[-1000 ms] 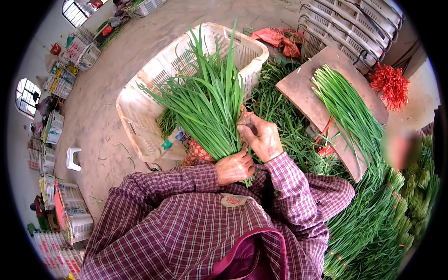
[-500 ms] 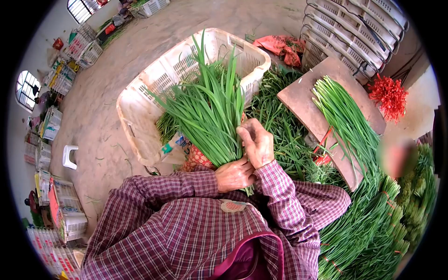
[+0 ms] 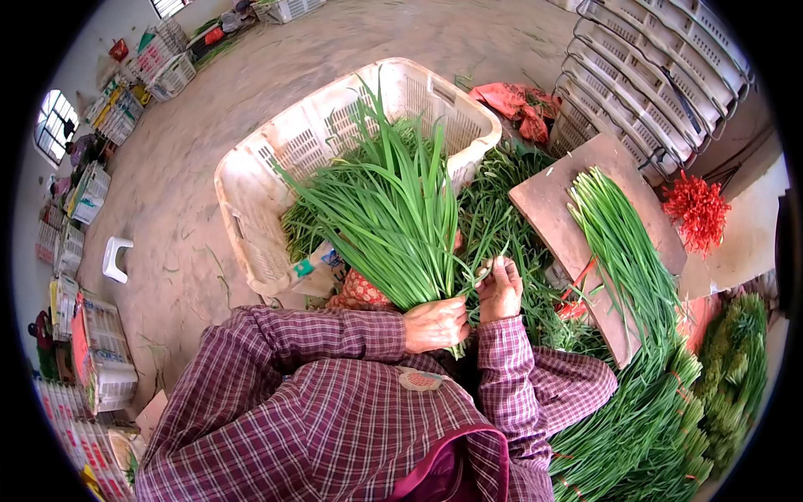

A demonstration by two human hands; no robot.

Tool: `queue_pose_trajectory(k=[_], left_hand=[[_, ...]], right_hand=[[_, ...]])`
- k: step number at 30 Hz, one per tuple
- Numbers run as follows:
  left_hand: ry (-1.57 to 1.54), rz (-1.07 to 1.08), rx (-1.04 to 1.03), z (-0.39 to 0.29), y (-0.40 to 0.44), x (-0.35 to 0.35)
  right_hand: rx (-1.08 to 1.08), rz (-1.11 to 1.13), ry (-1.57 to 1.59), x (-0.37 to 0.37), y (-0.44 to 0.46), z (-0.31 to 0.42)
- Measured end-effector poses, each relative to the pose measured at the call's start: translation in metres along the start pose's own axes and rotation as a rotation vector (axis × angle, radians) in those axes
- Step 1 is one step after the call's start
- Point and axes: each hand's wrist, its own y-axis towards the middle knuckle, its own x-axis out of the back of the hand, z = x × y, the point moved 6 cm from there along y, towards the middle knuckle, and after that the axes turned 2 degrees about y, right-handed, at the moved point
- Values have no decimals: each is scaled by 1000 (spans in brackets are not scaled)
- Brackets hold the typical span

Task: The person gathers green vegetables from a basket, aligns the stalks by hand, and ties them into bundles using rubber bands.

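Note:
My left hand is wrapped round the lower stems of a fanned bunch of garlic chives, whose leaves point up and away from me. Just right of the bunch, my right hand is closed in a pinch on a thin chive leaf. Behind the bunch stands a white plastic crate with loose greens inside. A heap of loose chive leaves lies beyond my right hand.
At the right, a board carries a sorted chive bundle. Tied bundles lie below it. Red ties hang beside stacked crates. A white stool stands left on the floor.
My right hand has moved off the bunch to the right and now pinches a leaf. My left hand keeps its hold on the stems. The view has shifted slightly.

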Motion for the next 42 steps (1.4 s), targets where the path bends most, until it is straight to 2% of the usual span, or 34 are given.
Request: queue_pose_trajectory(k=[3, 6, 8, 10, 11, 12, 14, 16, 18, 19, 21, 22, 23, 24, 25, 26, 29, 31, 33, 34, 37, 38, 40, 42], left_hand=[[105, 21, -12, -2, 0, -10], [63, 69, -31, -4, -2, -21], [24, 63, -9, -6, -6, -26], [94, 39, -33, -12, -17, -34], [217, 88, -62, -23, -22, -55], [131, 24, -53, -21, -23, -50], [49, 120, -47, -20, -21, -47], [22, 138, -61, -24, -22, -54], [7, 161, -68, -28, -23, -67], [12, 177, -74, -33, -24, -77], [39, 209, -110, -31, -23, -76], [37, 209, -109, -32, -23, -81], [136, 178, -111, -37, -23, -86], [238, 146, -113, -39, -23, -89], [325, 229, -210, -36, -23, -79], [323, 228, -207, -32, -23, -73], [326, 72, -138, -27, -24, -61], [294, 105, -117, -33, -20, -68], [267, 143, -96, -34, -21, -72], [299, 124, -108, -35, -22, -71], [301, 124, -162, -33, -22, -67], [269, 146, -204, -34, -23, -68], [208, 185, -239, -41, -21, -77], [148, 226, -271, -42, -21, -75]], right_hand=[[-41, -21, 31, 7, 3, -6], [-81, 20, 51, 14, 11, -14], [-149, -109, 115, 17, 11, -12], [-55, 6, 243, 54, 44, 12], [82, -108, 79, 55, 44, 35], [220, -222, -84, 44, 38, 62], [248, -88, -570, 16, 31, 87], [180, 128, -1104, -3, 34, 88], [642, 263, -1677, -28, 31, 97], [646, 264, -1679, -48, 28, 99], [732, 206, -1494, -123, 9, 116], [850, 324, -1439, -154, 4, 115], [898, 396, -1383, -181, -1, 110], [1043, 486, -1427, -207, -5, 104], [1121, 581, -1361, -232, -9, 95], [1149, 658, -1364, -254, -9, 86], [1048, 912, -1418, -289, 25, 44], [979, 989, -1490, -296, 49, 25], [602, 921, -1873, -284, 83, -3], [602, 923, -1874, -279, 91, -9], [214, 1084, -1896, -263, 98, -21], [210, 1082, -1900, -261, 97, -20], [-83, 1116, -1707, -253, 95, -23], [-149, 1135, -1649, -247, 100, -28]])
